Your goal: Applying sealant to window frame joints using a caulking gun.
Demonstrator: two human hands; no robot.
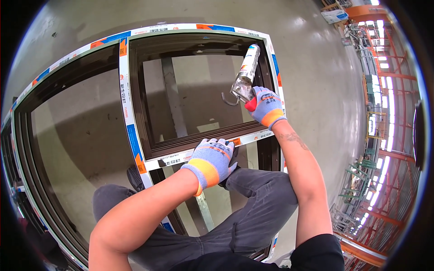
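My right hand (266, 106), in a grey-blue knit glove with an orange-yellow cuff, grips the handle of a caulking gun (243, 85). A white sealant cartridge (250, 61) sits in the gun, pointing to the far side, and a bent metal hook sticks out at its back end. The gun is over the right part of a dark brown window frame (127, 101), whose faces carry white, blue and orange protective tape. On the frame's crossbar near me, my left hand (212, 160), gloved alike, leans with its fingers curled over the bar; its palm side is hidden.
My bent legs in dark grey trousers (266, 192) are at the near part of the frame. A pale metal bar (173, 97) shows below the opening. Smooth grey floor (312, 86) surrounds the frame. Green racks (355, 180) and orange steelwork (361, 11) stand far right.
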